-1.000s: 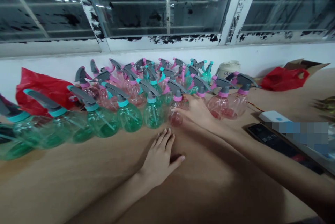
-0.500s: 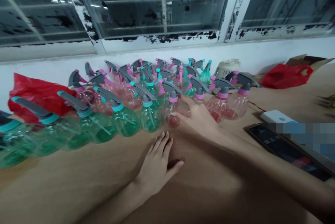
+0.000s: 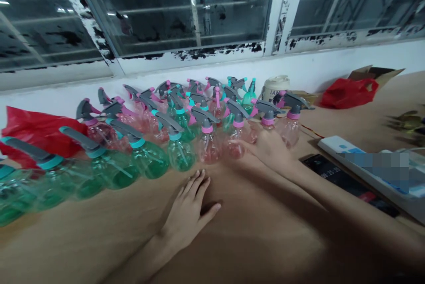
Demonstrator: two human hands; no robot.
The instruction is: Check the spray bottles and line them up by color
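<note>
My left hand (image 3: pixel 189 206) lies palm down on the table (image 3: pixel 133 235), fingers stretched out and holding nothing. Just beyond its fingertips a clear pink spray bottle (image 3: pixel 210 149) stands upright in the front row. To the right, my right hand (image 3: pixel 270 149) grips the pink spray bottle (image 3: pixel 236 150) beside it; the thumb lies across the front of the body and the other fingers are partly hidden. Two more pink-collared bottles, one with its collar (image 3: pixel 267 118) showing above my right hand, continue the row. Green spray bottles (image 3: pixel 151 160) with turquoise collars fill its left part.
Behind the front row stand several more pink and green spray bottles (image 3: pixel 181 118). A red plastic bag (image 3: pixel 43 131) lies at left, another red bag (image 3: pixel 350 92) by an open carton at right. A white tub (image 3: pixel 275 87) stands by the wall. A phone (image 3: pixel 345 182) lies near my right forearm.
My right hand has moved from the left pink bottle to the one on its right, which its thumb now crosses. The view has shifted slightly; my left hand stays flat.
</note>
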